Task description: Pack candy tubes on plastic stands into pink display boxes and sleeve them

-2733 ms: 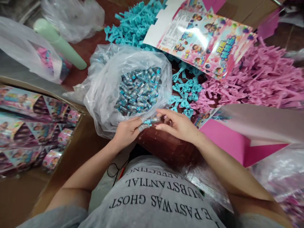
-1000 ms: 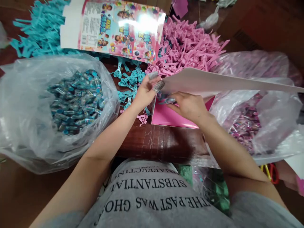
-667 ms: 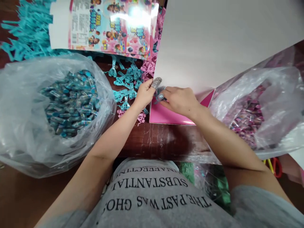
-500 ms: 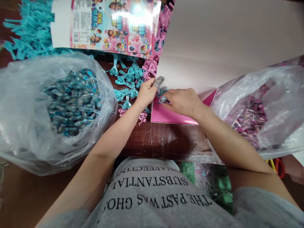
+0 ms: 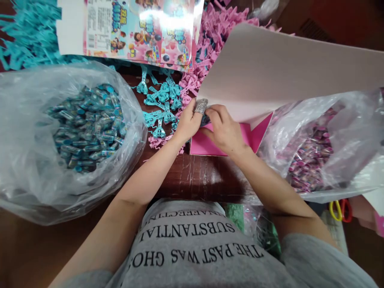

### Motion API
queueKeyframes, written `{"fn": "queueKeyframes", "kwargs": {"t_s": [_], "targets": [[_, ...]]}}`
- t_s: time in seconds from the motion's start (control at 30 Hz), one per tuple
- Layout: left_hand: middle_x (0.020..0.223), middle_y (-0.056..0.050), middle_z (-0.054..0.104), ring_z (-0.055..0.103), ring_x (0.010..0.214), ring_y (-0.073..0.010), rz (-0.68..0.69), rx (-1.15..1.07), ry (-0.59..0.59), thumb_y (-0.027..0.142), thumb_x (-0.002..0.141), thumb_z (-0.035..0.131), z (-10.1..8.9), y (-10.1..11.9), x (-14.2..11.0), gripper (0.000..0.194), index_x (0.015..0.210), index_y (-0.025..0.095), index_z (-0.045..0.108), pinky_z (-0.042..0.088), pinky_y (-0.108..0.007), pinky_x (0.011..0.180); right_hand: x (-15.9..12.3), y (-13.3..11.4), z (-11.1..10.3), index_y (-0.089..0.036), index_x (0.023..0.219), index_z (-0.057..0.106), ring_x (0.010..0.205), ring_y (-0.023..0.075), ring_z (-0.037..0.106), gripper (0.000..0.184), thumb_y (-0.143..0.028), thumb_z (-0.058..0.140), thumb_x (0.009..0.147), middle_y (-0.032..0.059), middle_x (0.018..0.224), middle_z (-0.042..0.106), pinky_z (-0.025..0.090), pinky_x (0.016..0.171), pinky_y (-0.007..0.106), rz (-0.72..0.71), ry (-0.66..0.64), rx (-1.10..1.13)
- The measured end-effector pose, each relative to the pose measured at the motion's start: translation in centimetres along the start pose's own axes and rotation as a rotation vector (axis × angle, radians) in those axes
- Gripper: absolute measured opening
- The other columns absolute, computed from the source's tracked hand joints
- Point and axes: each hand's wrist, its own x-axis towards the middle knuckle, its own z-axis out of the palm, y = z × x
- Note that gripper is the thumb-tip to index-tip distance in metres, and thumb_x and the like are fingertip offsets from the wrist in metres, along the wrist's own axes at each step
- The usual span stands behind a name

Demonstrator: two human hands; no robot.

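Observation:
My left hand (image 5: 188,122), with a silvery wrap (image 5: 201,105) on its thumb, is closed at the left end of a pink and white cardboard box (image 5: 247,134). My right hand (image 5: 224,130) meets it there, fingers bent and pinched together over the pink part. Between the fingertips shows a small dark bluish thing (image 5: 205,120), mostly hidden, its kind unclear. The box's large white flap (image 5: 270,68) stands up behind both hands. Left of my left hand lie turquoise plastic pieces (image 5: 163,94) and pink plastic pieces (image 5: 159,141).
At the left stands a clear plastic bag (image 5: 27,132) of small blue-capped tubes (image 5: 87,128). Another bag (image 5: 351,160) with pink-capped tubes (image 5: 312,160) is at the right. Printed cardboard sheets (image 5: 135,32) lie at the back. Yellow and red scissor handles (image 5: 340,211) show lower right.
The white flap has tipped lower, uncovering the pink pile behind it. My right hand has turned more upright, its fingers closer to my left thumb. My left hand stays nearly in place.

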Motion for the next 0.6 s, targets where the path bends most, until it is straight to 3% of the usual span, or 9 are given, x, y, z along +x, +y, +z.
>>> {"fn": "queueKeyframes", "kwargs": {"t_s": [0.13, 0.33, 0.4, 0.5, 0.6], "targets": [[0.109, -0.007, 0.067, 0.066, 0.113, -0.0226, 0.030, 0.105, 0.009, 0.035, 0.112, 0.044, 0.3, -1.4, -0.1, 0.021, 0.112, 0.020, 0.059, 0.052, -0.038, 0.102, -0.6, 1.0, 0.9, -0.024, 0.156, 0.048, 0.141, 0.0376, 0.053, 0.053, -0.044, 0.051, 0.108, 0.0168, 0.155, 0.052, 0.058, 0.105, 0.056, 0.012, 0.121, 0.070], [0.111, -0.012, 0.066, 0.067, 0.112, -0.0250, 0.033, 0.287, -0.015, 0.029, 0.112, 0.037, 0.5, -0.6, -1.2, 0.024, 0.123, 0.019, 0.056, 0.053, -0.042, 0.104, -1.3, 1.9, 2.6, -0.023, 0.147, 0.061, 0.126, 0.0322, 0.064, 0.043, -0.038, 0.051, 0.109, 0.0155, 0.142, 0.067, 0.054, 0.110, 0.057, 0.024, 0.243, 0.058], [0.123, -0.016, 0.064, 0.062, 0.124, -0.0273, 0.074, 0.391, -0.001, 0.029, 0.112, 0.037, -1.0, 0.5, -2.1, 0.030, 0.133, 0.016, 0.053, 0.049, -0.043, 0.110, -1.7, 1.8, 2.0, -0.026, 0.150, 0.058, 0.126, 0.0314, 0.065, 0.045, -0.038, 0.055, 0.107, 0.0148, 0.142, 0.067, 0.055, 0.108, 0.056, -0.029, 0.275, 0.029], [0.141, -0.020, 0.060, 0.054, 0.135, -0.0322, 0.092, 0.704, 0.005, 0.025, 0.109, 0.043, -5.4, 1.9, -4.3, 0.035, 0.139, 0.012, 0.056, 0.045, -0.048, 0.114, -2.2, 1.0, 0.6, -0.031, 0.156, 0.050, 0.122, 0.0306, 0.065, 0.054, -0.039, 0.062, 0.104, 0.0155, 0.149, 0.060, 0.060, 0.098, 0.052, -0.092, 0.382, -0.007], [0.137, -0.015, 0.068, 0.056, 0.130, -0.0347, 0.064, 1.014, -0.214, 0.017, 0.106, 0.048, -10.4, 2.0, -6.5, 0.034, 0.135, 0.018, 0.066, 0.047, -0.051, 0.107, -1.2, -1.6, 0.2, -0.037, 0.158, 0.047, 0.120, 0.0295, 0.065, 0.057, -0.034, 0.062, 0.103, 0.0143, 0.152, 0.053, 0.061, 0.091, 0.048, -0.148, 0.408, 0.129]]}}
